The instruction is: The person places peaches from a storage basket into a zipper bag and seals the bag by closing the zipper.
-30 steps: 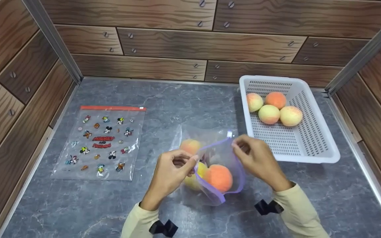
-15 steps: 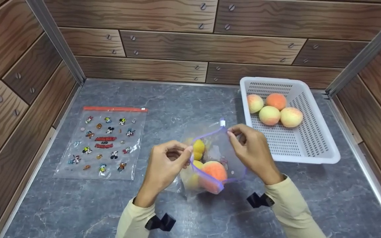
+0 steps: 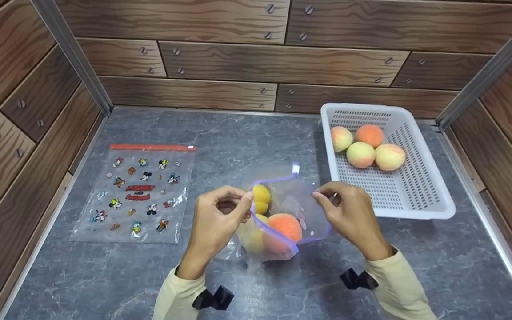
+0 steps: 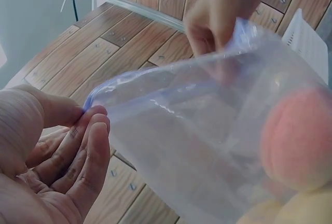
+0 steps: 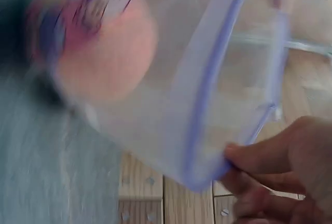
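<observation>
Since approx. ½ sec. ago R hand [image 3: 354,218] is shifting a bit right & nearer the body, bag mouth now gaping wider; L hand [image 3: 214,218] is barely moving.

L to R: clear bag w/ red zip strip [image 3: 149,147] & cartoon prints is lying flat just left of L hand, apart from it. L hand is pinching the purple rim of the clear fruit bag [image 3: 289,195], thumb vs. fingers; other fingers are curving loosely. Fruit bag is hanging betw. both hands. Inside, an orange peach [image 3: 288,229] is sitting low betw. the hands, w/ yellow fruit [image 3: 261,195] right by L fingertips & more yellow beneath, partly hidden by film. White slider [image 3: 295,169] is showing beyond the hands, approx. midway. R hand is pinching the rim too, at a corner. White basket [image 3: 389,189] is standing beyond & right of R hand, holding 4 peaches [image 3: 390,157]; R hand is covering its near-left corner in head view.

L wrist view is showing R hand past the film, plus the room beyond the wall, which head view isn't catching. R wrist view, tho blurry, is showing dark print [image 5: 93,11] over the fruit, much fainter from the head.
</observation>
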The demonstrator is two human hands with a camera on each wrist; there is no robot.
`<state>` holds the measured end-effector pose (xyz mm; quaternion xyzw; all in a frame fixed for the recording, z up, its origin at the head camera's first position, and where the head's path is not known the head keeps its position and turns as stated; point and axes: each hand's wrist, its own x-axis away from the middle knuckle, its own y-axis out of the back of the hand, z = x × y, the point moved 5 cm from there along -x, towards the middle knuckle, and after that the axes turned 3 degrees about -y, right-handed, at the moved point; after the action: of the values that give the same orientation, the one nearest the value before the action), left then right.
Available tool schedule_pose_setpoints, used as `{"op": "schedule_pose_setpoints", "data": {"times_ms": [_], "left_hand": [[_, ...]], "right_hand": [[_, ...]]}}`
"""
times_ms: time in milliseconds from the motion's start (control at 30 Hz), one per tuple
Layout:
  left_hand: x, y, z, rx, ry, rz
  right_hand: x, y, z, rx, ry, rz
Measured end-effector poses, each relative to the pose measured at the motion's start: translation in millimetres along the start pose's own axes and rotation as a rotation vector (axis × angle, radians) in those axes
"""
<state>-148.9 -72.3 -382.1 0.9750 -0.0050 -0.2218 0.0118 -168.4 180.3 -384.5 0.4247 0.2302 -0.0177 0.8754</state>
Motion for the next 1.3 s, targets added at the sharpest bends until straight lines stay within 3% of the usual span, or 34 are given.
{"op": "schedule_pose_setpoints", "data": {"times_ms": [233, 433, 600, 833, 967, 1167, 1300], "left_hand": [[-0.1, 7.0, -3.6, 0.007, -0.027, -0.031], [-4.3, 12.6, -12.2, 0.011, -0.069, -0.057], [-3.4, 4.4, -9.9, 0.029, -0.031, 0.019], [1.2, -7.3, 1.0, 0.017, 0.050, 0.114], [-4.3, -7.4, -7.4, -0.010, 0.006, 0.115], [-27.8, 5.8, -37.7, -0.078, -0.148, 0.049], [-37.3, 12.8, -47.2, -0.068, -0.169, 0.030]], "right_hand": [[-3.3, -1.2, 7.2, -0.224, -0.017, -0.085], [-4.7, -2.4, 7.8, -0.296, 0.002, -0.143], [-0.2, -1.6, -3.0, -0.257, -0.072, -0.103], [11.8, 7.0, -22.1, -0.071, -0.133, -0.011], [13.1, 10.5, -22.8, -0.066, -0.109, -0.019], [-5.9, 13.2, -7.2, -0.249, -0.031, -0.143], [-13.0, 12.3, 6.0, -0.327, 0.004, -0.198]]}}
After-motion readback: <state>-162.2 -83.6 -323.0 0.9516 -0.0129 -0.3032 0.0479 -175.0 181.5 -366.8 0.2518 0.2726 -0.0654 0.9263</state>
